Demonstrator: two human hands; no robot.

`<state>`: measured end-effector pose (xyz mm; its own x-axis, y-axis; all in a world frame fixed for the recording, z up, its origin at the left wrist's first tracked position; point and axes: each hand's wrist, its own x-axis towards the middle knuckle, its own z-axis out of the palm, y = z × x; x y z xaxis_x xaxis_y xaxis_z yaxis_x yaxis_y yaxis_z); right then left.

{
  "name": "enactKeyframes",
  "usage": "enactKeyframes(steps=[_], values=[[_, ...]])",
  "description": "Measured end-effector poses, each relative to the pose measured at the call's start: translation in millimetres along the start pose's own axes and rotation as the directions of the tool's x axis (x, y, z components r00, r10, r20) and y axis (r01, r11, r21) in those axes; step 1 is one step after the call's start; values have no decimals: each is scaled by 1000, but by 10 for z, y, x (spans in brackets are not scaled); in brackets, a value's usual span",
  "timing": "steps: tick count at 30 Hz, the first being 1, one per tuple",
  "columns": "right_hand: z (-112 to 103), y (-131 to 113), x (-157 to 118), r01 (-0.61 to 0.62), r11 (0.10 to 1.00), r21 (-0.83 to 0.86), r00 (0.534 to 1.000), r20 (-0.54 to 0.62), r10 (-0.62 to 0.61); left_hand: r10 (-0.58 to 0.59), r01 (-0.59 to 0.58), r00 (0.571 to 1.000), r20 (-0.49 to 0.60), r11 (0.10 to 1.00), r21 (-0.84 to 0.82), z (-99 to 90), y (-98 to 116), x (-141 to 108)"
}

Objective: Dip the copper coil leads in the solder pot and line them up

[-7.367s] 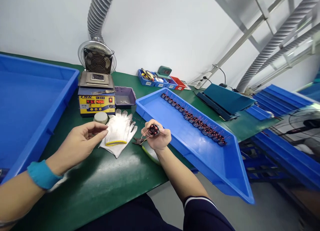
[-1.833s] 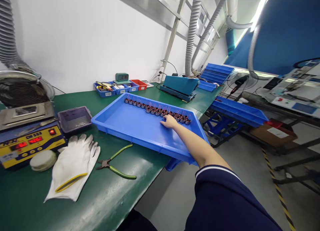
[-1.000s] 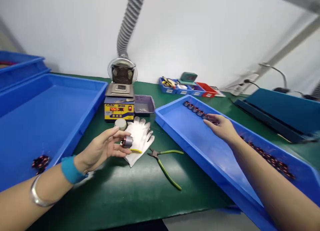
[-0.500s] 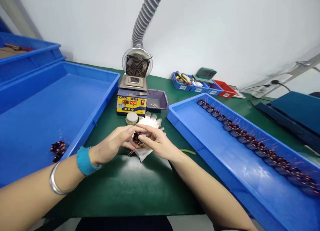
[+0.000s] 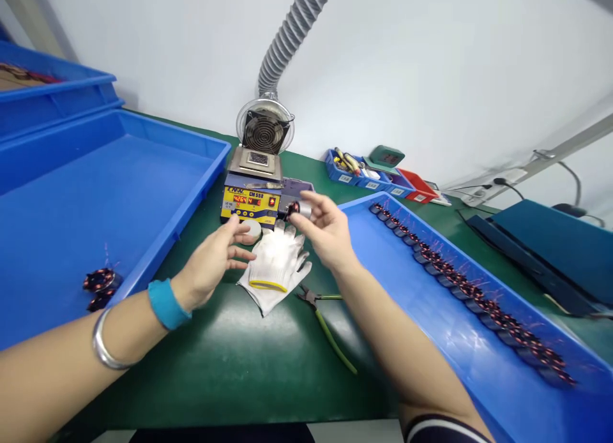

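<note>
Between the thumb and fingers of my right hand (image 5: 325, 229) is a motor stator (image 5: 297, 209), a small silvery cylinder with copper windings, held above the table in front of the solder pot (image 5: 252, 187). My left hand (image 5: 213, 258) is open and holds nothing; its spread fingers are beside a round white-topped tin (image 5: 249, 231) and a pair of white gloves (image 5: 278, 258). Green-handled cutting pliers (image 5: 325, 322) lie on the table below my right wrist. Stators (image 5: 460, 274) stand in a long row in the right blue tray (image 5: 407, 283).
Two stators (image 5: 101, 286) sit in the large left blue tray (image 5: 110, 187). A fume fan (image 5: 264, 134) with a grey duct (image 5: 292, 37) rises behind the solder pot. Small parts bins (image 5: 345, 175) stand at the back, near a blue-green case (image 5: 541, 258) on the right.
My hands have parted. The stator has gone up and right in my right hand, and my left hand has let go and opened. The gloves and pliers now show more fully.
</note>
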<state>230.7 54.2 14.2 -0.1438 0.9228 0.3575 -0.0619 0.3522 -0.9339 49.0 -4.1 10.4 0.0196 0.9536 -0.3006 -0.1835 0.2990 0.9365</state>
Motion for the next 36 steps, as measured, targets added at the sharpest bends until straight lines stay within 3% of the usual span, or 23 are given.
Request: enactKeyframes(steps=[4,7,10,13,19,24,28,36], values=[[-17,-61,787,104,968,-228,994,4,-106,-66,60,993,99,996,59,61,-72,-68],[52,-53,1376,111,892,-438,994,37,-106,-95,83,980,175,994,77,66,-91,-106],[188,-12,1816,114,748,-653,992,33,-123,-107,95,970,220,993,64,45,-63,-134],[346,49,2086,105,587,-803,990,25,-142,-121,115,968,219,993,41,29,-11,-165],[574,172,2308,63,362,-930,996,37,-77,-176,185,952,252,983,-10,46,61,-243],[654,218,2359,29,278,-960,999,20,-33,-161,168,947,277,986,-2,48,68,-252],[688,252,2372,48,260,-964,999,43,-23,-154,159,943,294,987,8,35,66,-251],[706,342,2366,53,340,-939,999,52,-12,-186,193,946,266,981,0,54,92,-248]])
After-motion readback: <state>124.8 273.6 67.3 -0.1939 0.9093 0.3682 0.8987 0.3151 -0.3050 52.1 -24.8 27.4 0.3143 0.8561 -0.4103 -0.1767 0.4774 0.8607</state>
